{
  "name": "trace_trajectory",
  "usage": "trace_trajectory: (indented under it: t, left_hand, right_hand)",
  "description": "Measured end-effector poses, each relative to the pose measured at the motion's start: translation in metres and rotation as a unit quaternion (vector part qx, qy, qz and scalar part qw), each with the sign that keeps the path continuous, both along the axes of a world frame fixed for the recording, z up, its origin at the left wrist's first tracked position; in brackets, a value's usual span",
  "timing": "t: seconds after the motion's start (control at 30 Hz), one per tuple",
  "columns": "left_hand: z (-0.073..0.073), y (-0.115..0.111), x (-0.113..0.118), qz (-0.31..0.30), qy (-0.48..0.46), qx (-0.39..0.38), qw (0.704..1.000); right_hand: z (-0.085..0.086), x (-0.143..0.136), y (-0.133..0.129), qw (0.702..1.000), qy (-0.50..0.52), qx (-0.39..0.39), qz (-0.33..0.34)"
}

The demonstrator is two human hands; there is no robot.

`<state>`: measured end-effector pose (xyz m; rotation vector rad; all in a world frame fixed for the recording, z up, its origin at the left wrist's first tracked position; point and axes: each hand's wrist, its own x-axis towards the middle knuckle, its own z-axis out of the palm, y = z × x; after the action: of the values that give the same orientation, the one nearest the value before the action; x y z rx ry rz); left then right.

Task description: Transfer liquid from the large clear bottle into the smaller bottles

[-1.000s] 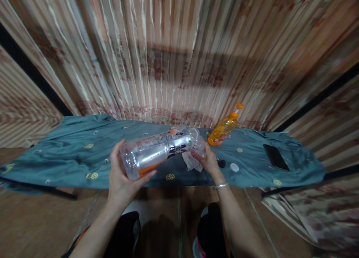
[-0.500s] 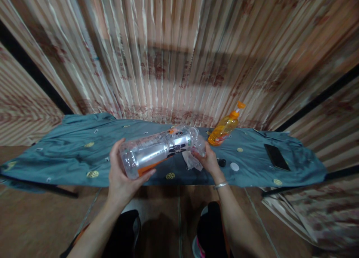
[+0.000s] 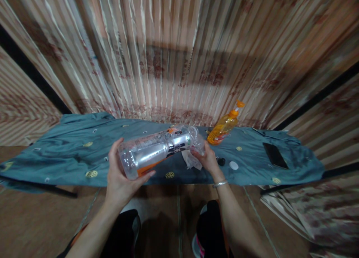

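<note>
A big clear plastic bottle [image 3: 148,153] with a silver and orange label lies tilted above the table, its neck end to the right and slightly higher. My left hand [image 3: 119,177] wraps round its base, thumb underneath and fingers behind. At the neck end, my right hand [image 3: 208,157] grips a small clear plastic container [image 3: 198,142], whose exact kind I cannot make out. The two clear pieces overlap there, so whether they touch is unclear. Below them on the cloth lies a crumpled white piece [image 3: 190,160], like tissue or thin plastic.
An orange pump bottle of yellow liquid [image 3: 223,129] stands at the back right. A small black cap [image 3: 221,161] and a round white lid [image 3: 233,165] lie right of my right hand. Farther right is a dark phone [image 3: 275,155]. Behind the cloth-covered table [image 3: 67,149] hangs a striped curtain [image 3: 168,63].
The view has shifted very slightly. Both hands keep their grip, and the bottle and the small container hold nearly the same position.
</note>
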<state>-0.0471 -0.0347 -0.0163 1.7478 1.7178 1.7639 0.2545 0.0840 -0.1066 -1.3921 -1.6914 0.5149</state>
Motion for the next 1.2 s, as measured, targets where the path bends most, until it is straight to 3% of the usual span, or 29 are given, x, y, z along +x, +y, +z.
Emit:
trace_trajectory:
  t: [0.5,1.2]
  left_hand:
    - [0.0032,-0.0037,0.0011,-0.010,-0.007,-0.020,1.000]
    - [0.0053,-0.0068,0.0027,-0.013,-0.025,-0.025,0.999]
  right_hand:
    - [-0.0009,-0.0015,0.0001,1.000,-0.014,0.007,-0.023]
    - [0.0038,-0.0036,-0.0014,1.000,-0.019,0.000,-0.007]
